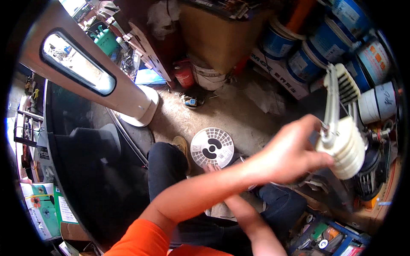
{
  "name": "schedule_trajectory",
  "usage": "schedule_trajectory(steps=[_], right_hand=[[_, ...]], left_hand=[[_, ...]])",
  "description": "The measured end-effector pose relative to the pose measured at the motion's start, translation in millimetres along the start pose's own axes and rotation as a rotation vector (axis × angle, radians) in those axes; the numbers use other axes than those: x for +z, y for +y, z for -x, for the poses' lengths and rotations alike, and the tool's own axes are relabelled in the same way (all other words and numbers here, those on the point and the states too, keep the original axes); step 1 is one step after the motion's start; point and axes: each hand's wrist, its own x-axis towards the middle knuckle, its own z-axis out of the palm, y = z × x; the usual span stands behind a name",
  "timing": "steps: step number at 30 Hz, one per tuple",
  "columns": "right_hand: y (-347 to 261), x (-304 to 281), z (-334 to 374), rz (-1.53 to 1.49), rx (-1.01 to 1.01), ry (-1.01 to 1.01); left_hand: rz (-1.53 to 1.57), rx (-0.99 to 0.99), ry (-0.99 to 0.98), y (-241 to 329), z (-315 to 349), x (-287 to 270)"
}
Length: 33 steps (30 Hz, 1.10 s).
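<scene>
My left arm, in an orange sleeve, crosses over to the right. My left hand (294, 149) is closed at the near side of a cream plastic device (341, 149) with a ribbed, rounded body, its thumb and fingers around the edge. From that body a pale arm rises to a part with dark bristle-like teeth (348, 85). Below my left forearm, my right hand (212, 167) points its stretched fingers at the near rim of a round white spool (220, 155), which has dark curved openings. Part of the right hand is hidden behind the left forearm.
A pale column (100, 81) with a long window stands on a round base at the left, beside a dark curved surface (94, 170). Blue-and-white buckets (316, 51) pile up at the far right. A red container (183, 74) stands at the back; a parts tray (324, 239) lies near right.
</scene>
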Motion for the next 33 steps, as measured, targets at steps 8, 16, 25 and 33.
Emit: schedule_trajectory(steps=[8, 16, 25, 33], right_hand=[[9.0, -154.7, 191.6, 0.187, 0.261, -0.347], [23.7, -228.8, 299.5, 0.089, 0.196, 0.248], [26.5, -213.0, 304.7, 0.134, 0.147, 0.463], [-34.6, -232.3, 366.2, -0.286, 0.317, 0.482]], left_hand=[[0.033, 0.051, -0.07, -10.1, 4.3, 3.6], [-0.028, 0.035, -0.091, 7.5, 16.9, 4.9], [-0.034, 0.1, -0.008, 12.2, 8.0, 14.0], [-0.06, 0.079, 0.039, -0.5, 8.0, 11.2]])
